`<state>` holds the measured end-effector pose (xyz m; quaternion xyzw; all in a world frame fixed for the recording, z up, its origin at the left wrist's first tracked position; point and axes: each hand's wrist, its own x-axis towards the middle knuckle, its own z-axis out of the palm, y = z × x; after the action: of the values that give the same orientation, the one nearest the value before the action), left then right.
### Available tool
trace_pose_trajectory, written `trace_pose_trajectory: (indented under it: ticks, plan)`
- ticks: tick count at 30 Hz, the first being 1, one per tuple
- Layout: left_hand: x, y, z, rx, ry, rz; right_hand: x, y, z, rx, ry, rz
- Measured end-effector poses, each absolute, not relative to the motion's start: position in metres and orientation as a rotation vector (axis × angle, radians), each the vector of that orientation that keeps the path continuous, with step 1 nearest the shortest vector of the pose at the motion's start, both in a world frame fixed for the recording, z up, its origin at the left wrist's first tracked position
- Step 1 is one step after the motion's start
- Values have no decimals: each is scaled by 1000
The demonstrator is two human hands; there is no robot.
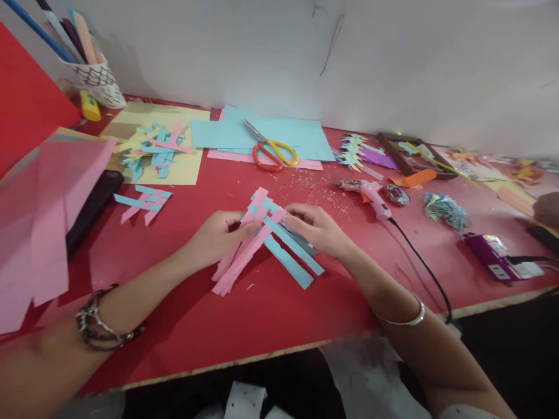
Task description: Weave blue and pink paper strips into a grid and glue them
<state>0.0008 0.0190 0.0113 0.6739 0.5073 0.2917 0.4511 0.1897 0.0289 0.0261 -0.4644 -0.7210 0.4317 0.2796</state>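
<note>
Between my hands is a weave of pink and blue paper strips, its upper part interlaced and its loose ends fanning toward me, pink to the left and blue to the right. My left hand pinches the pink side between thumb and fingers. On the opposite side, my right hand grips the edge by the blue strips, thumb on top. The fingertips under the paper are partly hidden. A smaller pink and blue woven piece lies to the left on the red table.
Scissors rest on blue paper sheets at the back. A pink glue gun with a cord lies right, near a purple power strip. Paper strips are piled back left, near a pen cup. Another person's hand shows far right.
</note>
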Motion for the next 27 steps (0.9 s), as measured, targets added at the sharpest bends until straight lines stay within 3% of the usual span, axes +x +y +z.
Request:
trace_pose_trajectory:
  ticks: [27]
  plan:
    - [-3,20,9,1850,1108,595,192,33,24,-1297,-1762,917]
